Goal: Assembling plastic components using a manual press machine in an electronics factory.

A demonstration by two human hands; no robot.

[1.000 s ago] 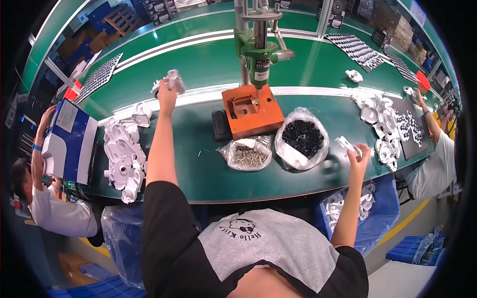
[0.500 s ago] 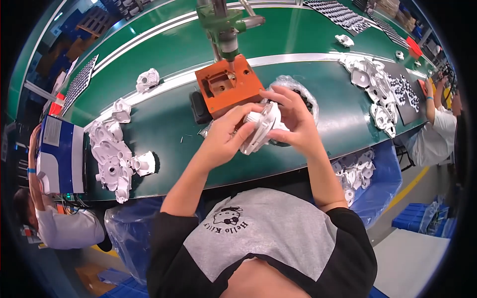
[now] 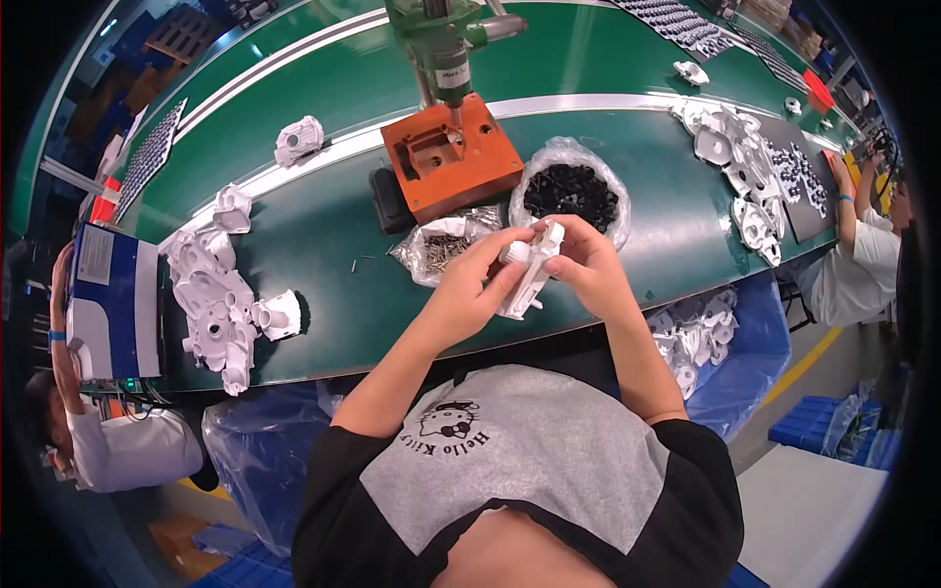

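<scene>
Between my two hands is a white moulded housing part (image 3: 532, 275), tilted on edge above the near side of the bench. My left hand (image 3: 474, 284) grips its left side by a round ribbed knob, thumb in front. On the other side, my right hand (image 3: 586, 267) holds it by the upper right edge with thumb and fingers. Just beyond them lie an open bag of small metal pins (image 3: 441, 251) and a bag of small black parts (image 3: 571, 196). An orange fixture block (image 3: 453, 176) sits behind, under a green press (image 3: 438, 49).
White housings are heaped at left (image 3: 214, 299) and right (image 3: 735, 162). A single housing (image 3: 299, 140) rests near the rail. A blue-lined bin (image 3: 750, 343) of white parts stands below the bench edge at right. A black box (image 3: 390, 201) touches the fixture. Co-workers sit on both sides.
Both hands have drawn the white housing nearer to my body and turned it more on edge. The bags of pins and black parts, partly covered before, now show more fully.
</scene>
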